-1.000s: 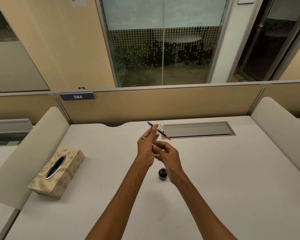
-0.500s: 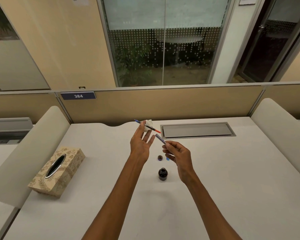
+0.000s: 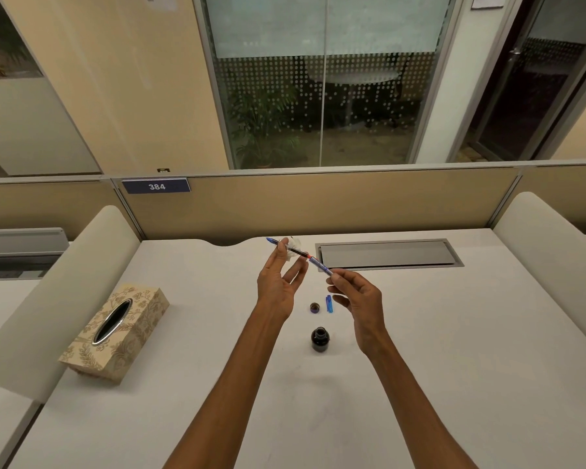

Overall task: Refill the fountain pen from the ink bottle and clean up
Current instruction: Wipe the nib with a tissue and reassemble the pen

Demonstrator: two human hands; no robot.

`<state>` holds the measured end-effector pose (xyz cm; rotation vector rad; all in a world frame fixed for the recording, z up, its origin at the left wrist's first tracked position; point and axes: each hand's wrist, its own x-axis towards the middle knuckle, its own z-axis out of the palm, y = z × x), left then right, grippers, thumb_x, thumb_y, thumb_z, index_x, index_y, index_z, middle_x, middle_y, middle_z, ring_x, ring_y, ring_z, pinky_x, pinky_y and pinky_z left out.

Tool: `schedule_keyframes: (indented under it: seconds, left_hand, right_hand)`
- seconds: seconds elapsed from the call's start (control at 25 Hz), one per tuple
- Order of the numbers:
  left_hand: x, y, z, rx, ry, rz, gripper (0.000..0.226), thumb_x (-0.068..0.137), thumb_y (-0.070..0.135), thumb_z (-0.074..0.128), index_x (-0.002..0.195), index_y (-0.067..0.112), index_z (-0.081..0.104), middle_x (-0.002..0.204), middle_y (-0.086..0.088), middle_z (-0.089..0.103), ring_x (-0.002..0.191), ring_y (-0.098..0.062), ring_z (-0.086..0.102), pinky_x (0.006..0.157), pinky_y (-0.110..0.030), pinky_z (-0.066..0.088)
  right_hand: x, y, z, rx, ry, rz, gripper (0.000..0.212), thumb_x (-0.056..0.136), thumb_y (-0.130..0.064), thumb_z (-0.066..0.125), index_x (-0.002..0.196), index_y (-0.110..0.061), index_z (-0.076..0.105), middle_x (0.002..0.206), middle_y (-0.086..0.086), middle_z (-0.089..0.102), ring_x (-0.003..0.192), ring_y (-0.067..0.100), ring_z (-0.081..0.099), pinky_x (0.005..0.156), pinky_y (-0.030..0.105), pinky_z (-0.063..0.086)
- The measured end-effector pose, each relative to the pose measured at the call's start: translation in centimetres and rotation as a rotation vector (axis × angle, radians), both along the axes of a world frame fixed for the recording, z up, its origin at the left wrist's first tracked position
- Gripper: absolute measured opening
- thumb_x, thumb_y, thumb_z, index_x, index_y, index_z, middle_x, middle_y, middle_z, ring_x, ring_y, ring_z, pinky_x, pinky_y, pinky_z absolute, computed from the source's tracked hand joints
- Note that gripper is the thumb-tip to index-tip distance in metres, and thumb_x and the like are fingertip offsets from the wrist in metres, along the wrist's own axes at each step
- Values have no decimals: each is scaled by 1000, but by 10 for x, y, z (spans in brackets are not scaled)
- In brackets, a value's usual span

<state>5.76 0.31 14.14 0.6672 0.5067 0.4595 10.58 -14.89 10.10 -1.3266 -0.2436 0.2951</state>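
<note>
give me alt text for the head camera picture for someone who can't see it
Two bare hands hold fountain pen parts above a white desk: the left hand holds the pen section with a tissue, the right hand brings the barrel to it. Below stand an open ink bottle, its cap and a blue pen cap.

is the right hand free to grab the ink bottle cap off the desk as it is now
Probably not yet: the right hand is pinching the pen barrel. The cap lies uncovered on the desk, so the path is clear.
</note>
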Motion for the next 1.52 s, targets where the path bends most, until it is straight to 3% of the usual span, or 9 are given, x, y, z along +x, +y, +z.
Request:
schedule_keyframes:
  seconds: [0.36, 0.56, 0.68, 0.88, 1.08, 1.52]
  left_hand:
    - [1, 0, 0, -69, -93, 37, 30, 98, 19, 57, 125, 8, 63, 124, -13, 68, 97, -25, 75, 84, -32, 60]
    - [2, -1, -1, -88, -74, 36, 20, 97, 18, 57, 110, 11, 71, 110, -10, 75, 94, -23, 76, 80, -30, 62]
    - [1, -1, -1, -88, -78, 37, 22, 97, 17, 58, 114, 9, 69, 106, -9, 76, 92, -23, 76, 77, -30, 63]
    - [1, 1, 1, -98, -97, 30, 31, 98, 17, 55, 126, 4, 62, 122, -16, 69, 95, -23, 75, 85, -33, 60]
    - [1, 2, 1, -126, -118, 50, 34, 98, 16, 55, 129, 2, 60, 124, -16, 67, 94, -23, 75, 83, -32, 61]
    - [0, -13, -7, 44, -2, -29, 20, 94, 18, 62, 110, 10, 72, 116, -11, 73, 105, -27, 72, 92, -33, 58]
  right_hand:
    - [0, -3, -4, -26, -22, -41, 10, 91, -18, 66, 96, -25, 72, 84, -3, 77, 80, 17, 74, 69, 20, 59]
    - [1, -5, -4, -15, -23, -50, 10, 91, -19, 66, 96, -24, 73, 86, -2, 77, 80, 17, 74, 68, 20, 58]
    - [1, -5, -5, -11, -21, -52, 9, 92, -20, 66, 96, -25, 73, 87, 0, 77, 81, 18, 74, 69, 20, 58]
    - [1, -3, -4, 3, -13, -58, 10, 92, -20, 66, 99, -22, 73, 87, 0, 77, 80, 17, 73, 68, 20, 58]
    - [3, -5, -4, 22, 22, -75, 15, 92, -21, 66, 104, -16, 73, 89, 3, 77, 81, 17, 73, 67, 21, 57]
    - [7, 4, 9, -47, -89, -29, 16, 92, -16, 66, 106, -21, 72, 90, -5, 77, 82, 15, 74, 70, 21, 59]
